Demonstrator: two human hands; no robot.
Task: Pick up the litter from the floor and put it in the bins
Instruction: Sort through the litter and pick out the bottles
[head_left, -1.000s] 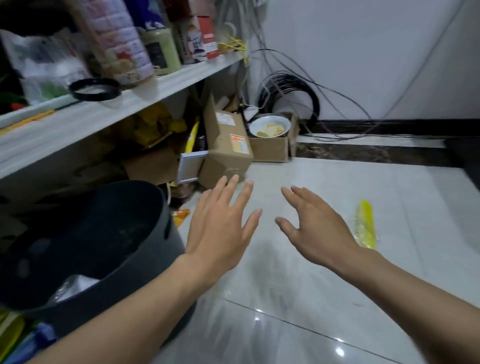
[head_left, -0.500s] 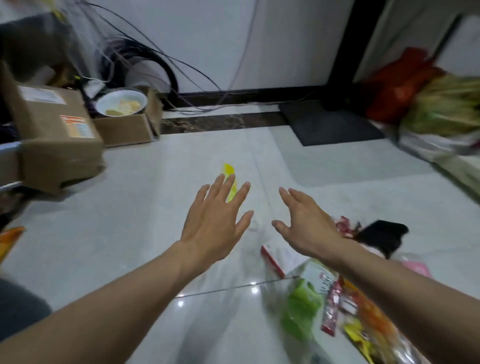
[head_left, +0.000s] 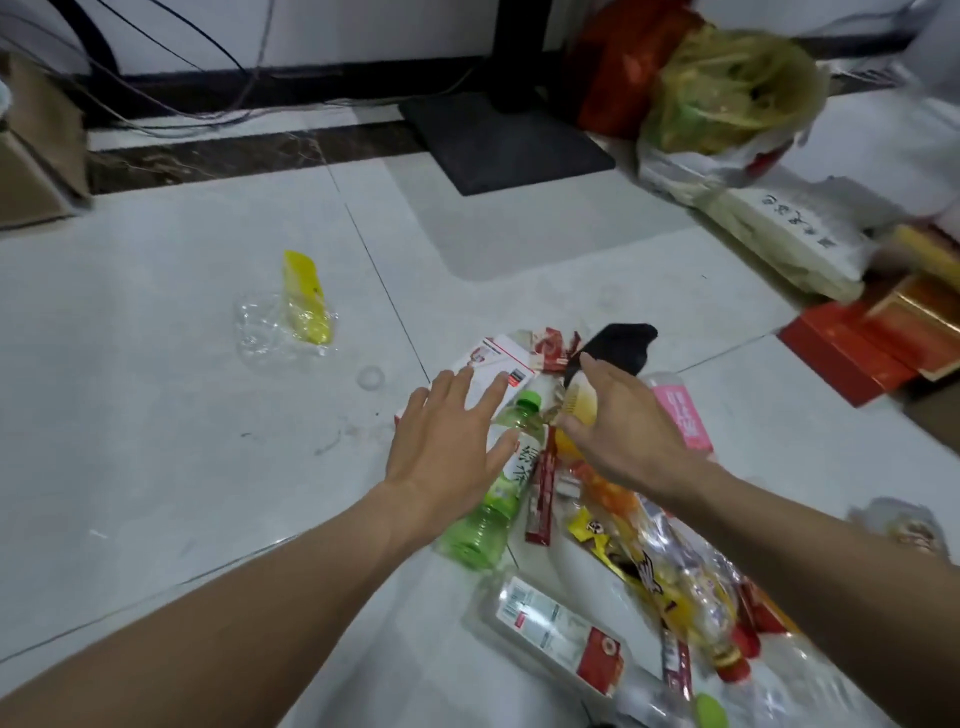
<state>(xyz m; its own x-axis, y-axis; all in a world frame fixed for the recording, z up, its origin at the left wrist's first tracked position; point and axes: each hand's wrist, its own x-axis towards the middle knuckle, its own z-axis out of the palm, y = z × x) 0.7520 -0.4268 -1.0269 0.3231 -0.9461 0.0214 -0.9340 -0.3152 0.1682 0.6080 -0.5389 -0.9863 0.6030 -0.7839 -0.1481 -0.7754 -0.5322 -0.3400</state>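
White tiled floor (head_left: 156, 467) is carrying what looks like nearly all the litter. Nothing is being held and no bin is showing in view, so what has already gone in cannot be told.

The pile is sitting centre-right:
- green bottle (head_left: 493, 504) lying on its side at the left edge, cap pointing away from the person
- red stick sachet (head_left: 543, 499) lying alongside it
- white and red carton (head_left: 498, 361) at the far side
- black scrap (head_left: 618, 345) just beside the carton
- pink packet (head_left: 680, 415) on the right
- snack wrappers (head_left: 623, 525) in yellow and orange, spreading toward the person
- clear bottle (head_left: 561, 639) with a red and white label, lying nearest the camera

Well apart to the left, a yellow wrapper (head_left: 306, 299) is lying against crumpled clear plastic (head_left: 260, 332), with a small clear ring (head_left: 370, 376) between that and the pile. All of this is looking uncollected.

Left hand (head_left: 447, 441) is hovering palm down over the neck of the green bottle. Its fingers are straight and spread, thumb angling toward the bottle's shoulder, gripping nothing. Whether skin is touching plastic cannot be told.

Right hand (head_left: 623, 431) is reaching in palm down over the middle of the pile. Its fingers are loosely extended, thumb pointing toward the left hand, and it is also holding nothing.

Both forearms are converging on the pile, so a pick, probably the green bottle, is looking like the step in hand.
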